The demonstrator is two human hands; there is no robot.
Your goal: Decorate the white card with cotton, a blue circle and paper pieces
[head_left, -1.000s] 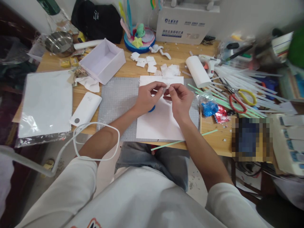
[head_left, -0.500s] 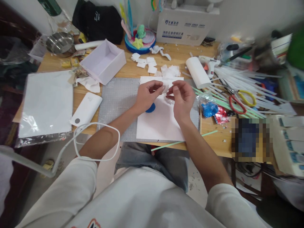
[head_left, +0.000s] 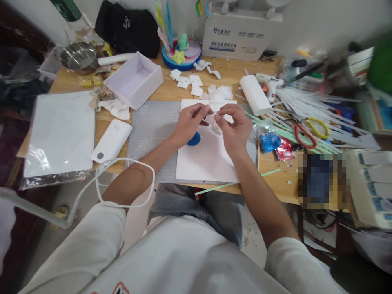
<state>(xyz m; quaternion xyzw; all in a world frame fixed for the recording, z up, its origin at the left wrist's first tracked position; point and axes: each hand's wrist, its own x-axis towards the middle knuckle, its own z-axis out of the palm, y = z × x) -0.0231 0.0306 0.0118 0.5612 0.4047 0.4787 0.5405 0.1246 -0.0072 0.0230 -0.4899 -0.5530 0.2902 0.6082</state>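
Above a white sheet of paper (head_left: 206, 163), both hands meet with their fingertips close together. My left hand (head_left: 192, 121) is closed in a pinch at a small, thin white piece of paper (head_left: 210, 119), partly hidden by the fingers. From the other side, my right hand (head_left: 234, 124) pinches at the same piece with thumb and forefinger. A flat blue disc (head_left: 194, 139) lies on the sheet beside my left hand. More crumpled white bits show on the sheet under the fingers, blurred. Behind the hands, several white paper squares (head_left: 196, 83) are scattered.
Under the sheet is a grey cutting mat (head_left: 153, 139). To the left are a power bank (head_left: 112, 141) and a lilac box (head_left: 134, 81). A white roll (head_left: 255, 94), a glue gun (head_left: 272, 87), scissors (head_left: 301, 132) and a blue packet (head_left: 270, 141) stand on the right.
My right fingertips have come in towards the left ones and now pinch at the white piece. My left hand has barely moved, and more of the blue disc shows.
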